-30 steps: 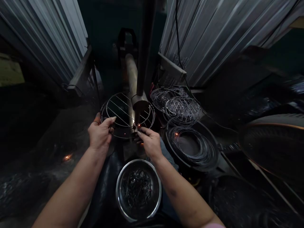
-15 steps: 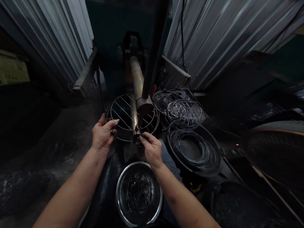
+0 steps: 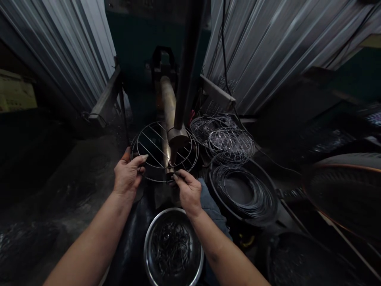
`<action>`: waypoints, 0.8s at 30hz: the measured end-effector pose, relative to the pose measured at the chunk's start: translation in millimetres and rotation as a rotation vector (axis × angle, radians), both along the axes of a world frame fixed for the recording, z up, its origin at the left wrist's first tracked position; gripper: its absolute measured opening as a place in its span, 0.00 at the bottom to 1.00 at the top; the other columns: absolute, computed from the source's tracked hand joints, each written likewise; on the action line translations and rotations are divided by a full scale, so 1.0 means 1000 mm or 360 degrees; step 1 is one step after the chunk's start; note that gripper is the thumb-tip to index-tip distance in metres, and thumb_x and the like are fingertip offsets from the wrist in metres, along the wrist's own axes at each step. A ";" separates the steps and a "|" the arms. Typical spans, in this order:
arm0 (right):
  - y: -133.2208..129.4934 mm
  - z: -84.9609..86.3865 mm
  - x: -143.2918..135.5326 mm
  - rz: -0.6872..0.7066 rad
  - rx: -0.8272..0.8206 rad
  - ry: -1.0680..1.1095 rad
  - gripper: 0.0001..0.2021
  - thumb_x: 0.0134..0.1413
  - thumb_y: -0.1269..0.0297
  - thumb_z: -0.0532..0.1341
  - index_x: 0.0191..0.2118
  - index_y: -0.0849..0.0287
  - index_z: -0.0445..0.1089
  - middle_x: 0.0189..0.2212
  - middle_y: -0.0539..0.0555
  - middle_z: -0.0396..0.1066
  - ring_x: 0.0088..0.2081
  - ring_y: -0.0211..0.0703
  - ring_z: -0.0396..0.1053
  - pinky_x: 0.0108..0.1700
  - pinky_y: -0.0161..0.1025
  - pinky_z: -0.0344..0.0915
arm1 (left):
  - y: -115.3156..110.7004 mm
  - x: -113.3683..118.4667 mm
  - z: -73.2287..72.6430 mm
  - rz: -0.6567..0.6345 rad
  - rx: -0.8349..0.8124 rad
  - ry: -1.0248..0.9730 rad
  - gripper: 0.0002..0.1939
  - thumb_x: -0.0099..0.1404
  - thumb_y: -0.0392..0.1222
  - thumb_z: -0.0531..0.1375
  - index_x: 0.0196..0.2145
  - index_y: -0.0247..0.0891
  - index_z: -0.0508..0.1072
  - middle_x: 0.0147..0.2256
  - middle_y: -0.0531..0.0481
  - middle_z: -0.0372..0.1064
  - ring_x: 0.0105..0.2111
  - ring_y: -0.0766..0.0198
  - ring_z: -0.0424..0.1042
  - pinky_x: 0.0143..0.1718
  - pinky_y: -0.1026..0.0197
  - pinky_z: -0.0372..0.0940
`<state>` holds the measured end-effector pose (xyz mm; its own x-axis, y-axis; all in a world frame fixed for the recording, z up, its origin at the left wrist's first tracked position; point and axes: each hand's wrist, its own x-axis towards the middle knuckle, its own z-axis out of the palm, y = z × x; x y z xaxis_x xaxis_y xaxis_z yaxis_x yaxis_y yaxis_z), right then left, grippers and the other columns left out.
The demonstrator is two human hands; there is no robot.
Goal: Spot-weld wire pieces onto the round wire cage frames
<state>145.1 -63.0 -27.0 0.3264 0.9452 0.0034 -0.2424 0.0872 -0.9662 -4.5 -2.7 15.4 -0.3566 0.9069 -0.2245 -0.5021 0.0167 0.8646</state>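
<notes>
A round wire rack (image 3: 157, 149) with parallel bars lies between the two brass-coloured arms of what looks like a spot welder (image 3: 170, 97). My left hand (image 3: 129, 172) is closed on the rack's left rim, thumb laid over the wire. My right hand (image 3: 189, 190) is pinched at the near edge, right beside the lower electrode tip (image 3: 170, 174). Whatever sits between its fingertips is too small and dark to make out. Below the hands stands a shiny metal bowl (image 3: 147, 254) holding many small bent wire pieces (image 3: 171, 248).
To the right, round wire racks (image 3: 230, 143) lie piled up. Nearer is a dark pan (image 3: 272, 188) with wire rings (image 3: 247, 198) in it. A dark upright bar (image 3: 187, 67) crosses the view above the rack. Corrugated sheets (image 3: 262, 51) flank the machine.
The view has shifted slightly, so most things sit a little lower and further left. Both hands keep their places on and beside the rack.
</notes>
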 end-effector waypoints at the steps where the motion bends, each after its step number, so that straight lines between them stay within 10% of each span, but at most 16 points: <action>1: 0.000 0.002 0.001 0.0013 -0.0026 -0.0014 0.08 0.43 0.61 0.66 0.31 0.59 0.76 0.26 0.49 0.74 0.23 0.35 0.68 0.25 0.32 0.66 | -0.001 0.001 0.001 0.0014 0.0000 0.0003 0.29 0.33 0.33 0.72 0.37 0.36 0.70 0.27 0.56 0.64 0.21 0.73 0.61 0.17 0.70 0.50; 24: -0.009 0.004 -0.008 -0.0008 0.0003 -0.0215 0.10 0.49 0.58 0.64 0.33 0.60 0.74 0.30 0.50 0.75 0.26 0.38 0.71 0.32 0.35 0.70 | -0.006 -0.002 0.001 0.0059 0.0016 0.0005 0.29 0.34 0.32 0.72 0.37 0.36 0.70 0.29 0.56 0.63 0.21 0.75 0.61 0.16 0.71 0.49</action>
